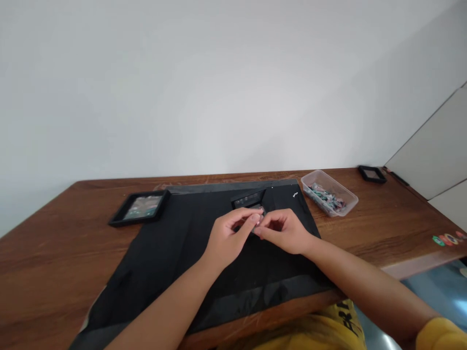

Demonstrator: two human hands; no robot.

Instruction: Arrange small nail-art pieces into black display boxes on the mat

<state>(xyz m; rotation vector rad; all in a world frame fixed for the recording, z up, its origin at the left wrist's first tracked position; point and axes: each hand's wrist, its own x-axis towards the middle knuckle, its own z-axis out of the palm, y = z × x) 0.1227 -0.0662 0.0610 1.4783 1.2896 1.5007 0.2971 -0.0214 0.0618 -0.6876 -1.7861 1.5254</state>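
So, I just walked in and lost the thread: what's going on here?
A person's left hand and right hand meet above a black mat, fingers bunched together; whatever they pinch is too small to make out. A black frame shows just beyond the hands, partly hidden by them. To the right, a clear plastic tub holds small mixed pieces. Another black frame lies at the mat's left edge.

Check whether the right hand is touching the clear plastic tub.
Apart. The head view shows a strip of the black sheet between the right hand and the clear plastic tub.
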